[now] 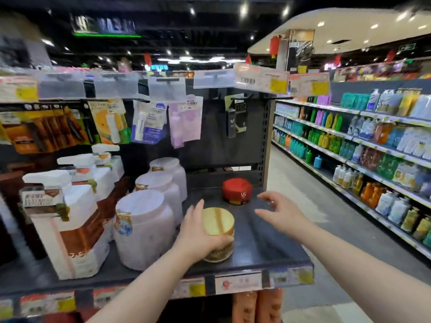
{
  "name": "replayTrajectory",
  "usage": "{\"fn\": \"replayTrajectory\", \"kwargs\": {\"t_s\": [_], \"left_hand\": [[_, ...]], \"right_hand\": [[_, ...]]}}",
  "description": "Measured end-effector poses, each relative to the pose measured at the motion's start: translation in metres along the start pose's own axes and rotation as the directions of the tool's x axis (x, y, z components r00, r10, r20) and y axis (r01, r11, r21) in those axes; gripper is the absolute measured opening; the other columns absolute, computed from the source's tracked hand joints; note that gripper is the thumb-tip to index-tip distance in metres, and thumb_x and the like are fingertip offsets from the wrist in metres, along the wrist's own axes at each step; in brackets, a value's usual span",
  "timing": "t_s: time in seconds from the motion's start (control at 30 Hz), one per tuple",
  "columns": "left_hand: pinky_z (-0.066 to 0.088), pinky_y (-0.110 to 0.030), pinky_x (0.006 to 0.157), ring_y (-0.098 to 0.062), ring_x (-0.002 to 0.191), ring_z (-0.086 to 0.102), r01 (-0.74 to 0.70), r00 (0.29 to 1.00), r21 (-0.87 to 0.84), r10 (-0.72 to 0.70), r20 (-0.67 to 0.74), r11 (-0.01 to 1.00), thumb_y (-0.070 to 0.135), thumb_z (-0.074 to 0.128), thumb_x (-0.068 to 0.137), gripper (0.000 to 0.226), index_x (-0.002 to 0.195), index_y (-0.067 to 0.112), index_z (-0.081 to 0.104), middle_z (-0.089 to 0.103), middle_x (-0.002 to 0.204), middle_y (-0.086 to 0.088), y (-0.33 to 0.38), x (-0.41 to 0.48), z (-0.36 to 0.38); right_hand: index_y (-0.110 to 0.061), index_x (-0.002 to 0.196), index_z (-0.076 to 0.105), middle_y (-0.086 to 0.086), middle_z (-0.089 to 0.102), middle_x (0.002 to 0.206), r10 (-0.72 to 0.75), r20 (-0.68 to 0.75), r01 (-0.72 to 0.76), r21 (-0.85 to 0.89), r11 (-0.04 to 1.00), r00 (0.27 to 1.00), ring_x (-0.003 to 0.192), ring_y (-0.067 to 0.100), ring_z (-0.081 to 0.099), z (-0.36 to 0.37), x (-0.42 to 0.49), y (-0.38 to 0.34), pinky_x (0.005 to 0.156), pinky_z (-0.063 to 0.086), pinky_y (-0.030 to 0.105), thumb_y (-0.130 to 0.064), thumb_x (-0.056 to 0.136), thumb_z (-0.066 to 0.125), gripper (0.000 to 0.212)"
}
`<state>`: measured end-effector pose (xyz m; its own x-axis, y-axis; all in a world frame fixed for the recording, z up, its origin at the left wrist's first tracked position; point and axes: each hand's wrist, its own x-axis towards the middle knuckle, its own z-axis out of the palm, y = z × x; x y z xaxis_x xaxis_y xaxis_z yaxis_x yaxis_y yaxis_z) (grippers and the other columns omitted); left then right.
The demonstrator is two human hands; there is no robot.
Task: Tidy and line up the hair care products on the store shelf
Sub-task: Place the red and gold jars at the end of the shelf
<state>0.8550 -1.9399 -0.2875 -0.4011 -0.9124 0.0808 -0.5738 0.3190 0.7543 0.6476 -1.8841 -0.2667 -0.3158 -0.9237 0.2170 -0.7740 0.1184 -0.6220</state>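
Note:
A low jar with a gold lid (218, 220) stands near the front of the dark shelf (268, 248). My left hand (198, 231) grips it from the left side, fingers curled round its body. A red jar marked VS (237, 191) sits farther back on the shelf. My right hand (278, 212) hovers open over the shelf, just right of the red jar, touching nothing. Three large white tubs (144, 227) stand in a row going back, left of the gold-lidded jar.
Big pump bottles with brown labels (67, 220) fill the shelf's left side. Packets hang on hooks (149, 122) above. Price tags run along the front edge (235, 284). An aisle with stocked shelves (373, 155) opens to the right.

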Motion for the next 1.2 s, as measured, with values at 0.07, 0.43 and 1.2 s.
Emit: {"fn": "replayTrajectory", "kwargs": {"t_s": [0.07,0.43,1.2], "left_hand": [[0.018,-0.033,0.115,-0.020,0.141,0.019,0.053,0.999,-0.012,-0.053,0.002,0.999,0.044,0.080,0.062,0.113,0.148,0.022,0.010,0.016,0.153,-0.005,0.001,0.003,0.006],[0.023,-0.021,0.109,-0.007,0.134,0.026,-0.014,0.990,0.076,0.003,0.139,0.997,0.056,0.069,0.054,0.115,0.148,0.025,0.012,0.017,0.146,0.010,0.025,0.002,0.045],[0.023,-0.020,0.107,-0.006,0.134,0.025,-0.033,0.995,0.075,0.026,0.098,0.997,0.056,0.073,0.062,0.110,0.148,0.027,0.011,0.017,0.144,0.012,0.021,0.002,0.048]], "right_hand": [[-0.012,0.128,0.052,0.006,0.054,0.133,-0.019,0.026,0.019,-0.024,1.000,0.999,0.122,0.021,0.050,-0.002,0.019,0.010,0.097,0.035,0.022,-0.021,0.086,0.064,0.044],[-0.012,0.133,0.046,0.014,0.048,0.133,-0.023,0.177,0.037,-0.077,0.996,0.984,0.117,0.031,0.053,0.025,0.127,0.034,0.098,0.046,0.038,-0.037,0.075,0.071,0.068],[-0.016,0.137,0.035,0.007,0.046,0.133,-0.044,0.185,0.002,0.224,0.975,0.982,0.118,0.024,0.049,0.001,0.109,0.023,0.089,0.042,0.028,-0.040,0.064,0.083,0.092]]}}
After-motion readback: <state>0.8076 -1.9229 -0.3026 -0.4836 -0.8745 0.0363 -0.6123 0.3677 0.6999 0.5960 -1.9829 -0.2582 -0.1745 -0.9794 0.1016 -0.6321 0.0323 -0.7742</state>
